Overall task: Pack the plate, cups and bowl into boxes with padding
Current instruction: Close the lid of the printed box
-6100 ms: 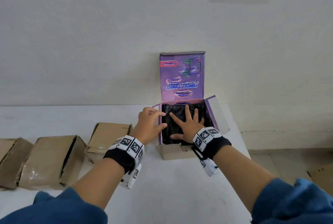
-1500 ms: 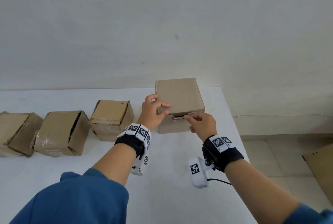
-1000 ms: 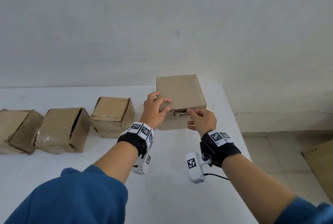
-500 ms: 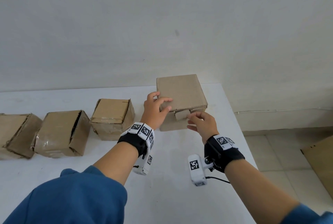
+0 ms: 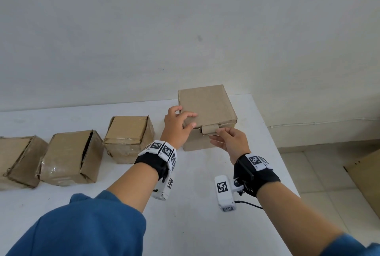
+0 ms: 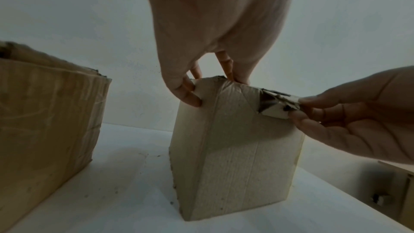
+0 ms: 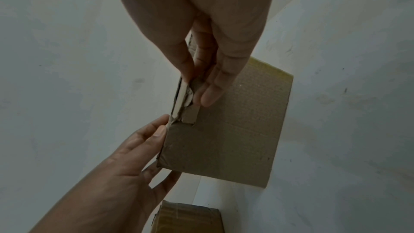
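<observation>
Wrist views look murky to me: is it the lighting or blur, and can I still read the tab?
Left wrist view: dim, backlit by the pale wall, but the tab pinched by the right hand reads clearly. Right wrist view: equally dark, edges stretched by the wide lens. Head view: bright and even, box sharp, soft shadows only.

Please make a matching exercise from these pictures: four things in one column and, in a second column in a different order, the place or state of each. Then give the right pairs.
Things
1. left hand
2. right hand
3. closed cardboard box
4. box with a dark gap in its top

Places or states
A. stands at the right end of the row on the white table
B. pinches the small locking tab at the lid's front edge
C. second from the left in the row
D. holds the lid's front left corner, fingers on top

Pairs: 1-D, 2-B, 3-A, 4-C
</observation>
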Demonstrator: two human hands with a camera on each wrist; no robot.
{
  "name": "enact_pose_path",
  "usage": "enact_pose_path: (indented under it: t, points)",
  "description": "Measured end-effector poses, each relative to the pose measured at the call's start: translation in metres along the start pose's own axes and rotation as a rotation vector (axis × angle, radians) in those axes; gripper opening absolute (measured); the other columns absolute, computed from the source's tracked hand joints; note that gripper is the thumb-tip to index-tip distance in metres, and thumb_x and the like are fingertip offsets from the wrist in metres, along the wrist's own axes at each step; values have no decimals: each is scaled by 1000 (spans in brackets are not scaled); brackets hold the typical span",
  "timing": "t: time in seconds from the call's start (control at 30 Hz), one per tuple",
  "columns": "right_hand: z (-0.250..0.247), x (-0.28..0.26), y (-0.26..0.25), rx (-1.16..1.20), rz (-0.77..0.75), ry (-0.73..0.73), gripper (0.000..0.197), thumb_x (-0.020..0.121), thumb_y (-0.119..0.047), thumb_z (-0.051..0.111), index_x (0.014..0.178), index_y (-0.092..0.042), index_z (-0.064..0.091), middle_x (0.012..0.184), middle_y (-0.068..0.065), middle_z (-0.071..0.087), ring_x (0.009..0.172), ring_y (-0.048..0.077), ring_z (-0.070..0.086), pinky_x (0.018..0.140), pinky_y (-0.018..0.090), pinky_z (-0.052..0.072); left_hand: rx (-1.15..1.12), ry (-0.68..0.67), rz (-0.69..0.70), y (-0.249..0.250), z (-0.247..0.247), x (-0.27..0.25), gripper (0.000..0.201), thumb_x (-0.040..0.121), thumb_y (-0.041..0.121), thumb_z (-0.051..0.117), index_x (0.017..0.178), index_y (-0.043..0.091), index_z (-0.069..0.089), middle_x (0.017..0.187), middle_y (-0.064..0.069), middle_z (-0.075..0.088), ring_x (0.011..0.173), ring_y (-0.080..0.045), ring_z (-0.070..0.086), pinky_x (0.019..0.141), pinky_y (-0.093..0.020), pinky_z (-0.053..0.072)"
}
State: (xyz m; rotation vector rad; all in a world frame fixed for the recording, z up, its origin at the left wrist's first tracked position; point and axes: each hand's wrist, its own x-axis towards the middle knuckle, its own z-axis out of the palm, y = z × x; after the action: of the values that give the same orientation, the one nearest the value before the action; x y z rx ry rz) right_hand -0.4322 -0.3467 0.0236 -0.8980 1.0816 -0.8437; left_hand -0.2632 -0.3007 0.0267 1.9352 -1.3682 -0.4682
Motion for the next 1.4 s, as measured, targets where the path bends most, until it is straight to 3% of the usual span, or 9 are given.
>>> enact_pose_path:
  t: [0.27, 0.5, 0.6, 0.7, 0.77, 0.87, 1.0, 1.1, 1.4]
  points:
    - [3, 5, 3, 50, -51, 36, 19, 92, 3, 52, 73, -2, 55, 72, 16, 61, 66, 21, 63, 74, 31, 59, 127, -55, 216, 6, 4, 3, 42, 93, 6, 48, 121, 33, 63, 141, -5, 34, 133, -23, 22, 108, -37, 27]
    - [6, 12, 0, -88, -97, 154, 13, 88, -4, 62, 75, -5, 60, 70, 11, 65, 60, 18, 66, 72, 31, 59, 119, -120, 204, -1, 7, 1, 45, 81, 46, 67, 123, 36, 60, 142, -1, 30, 134, -18, 17, 111, -32, 22]
    - [-3, 13, 1, -485, -348, 218, 9, 81, -16, 72, 86, -12, 66, 94, 9, 61, 82, 18, 61, 84, 35, 54, 110, -75, 195, 0, 10, 2, 44, 78, 48, 68, 120, 34, 63, 139, -1, 33, 132, -20, 19, 110, -34, 26]
    - [-18, 14, -7, -1010, -686, 220, 47, 72, -33, 78, 115, -24, 63, 131, 11, 37, 120, 27, 36, 101, 38, 34, 129, -61, 211, -1, 10, 2, 42, 80, 48, 66, 120, 33, 63, 139, 0, 33, 132, -19, 19, 110, -31, 25]
    - [-25, 19, -17, -1205, -731, 121, 59, 71, -41, 77, 125, -29, 58, 146, 14, 26, 134, 34, 25, 107, 46, 26, 156, -57, 223, -1, 9, 1, 42, 82, 49, 64, 121, 34, 62, 139, 0, 34, 131, -19, 20, 108, -29, 26]
    - [-31, 33, -21, -1096, -556, -55, 58, 75, -35, 76, 128, -23, 57, 150, 13, 26, 133, 31, 35, 111, 39, 31, 204, -45, 236, -1, 11, 0, 41, 85, 49, 61, 123, 34, 61, 139, -1, 37, 129, -22, 24, 104, -30, 32]
    - [-28, 37, -15, -1011, -585, -14, 49, 75, -27, 77, 120, -14, 63, 137, 11, 39, 120, 25, 47, 100, 22, 34, 172, 86, 224, 0, 11, 6, 26, 90, 30, 62, 114, 23, 67, 126, -2, 51, 117, -26, 38, 98, -32, 39]
    - [-27, 40, -14, -1008, -624, 18, 44, 73, -25, 79, 114, -13, 66, 130, 12, 44, 113, 26, 51, 94, 23, 39, 175, 71, 220, -2, 11, 9, 41, 79, 44, 71, 114, 23, 67, 124, 1, 50, 115, -23, 37, 93, -22, 33]
    - [-28, 44, -12, -1003, -678, 21, 42, 73, -25, 79, 111, -12, 66, 126, 11, 45, 109, 27, 53, 92, 25, 40, 171, 65, 185, -2, 14, 9, 45, 74, 45, 74, 114, 26, 65, 125, 6, 46, 114, -18, 34, 88, -32, 46]
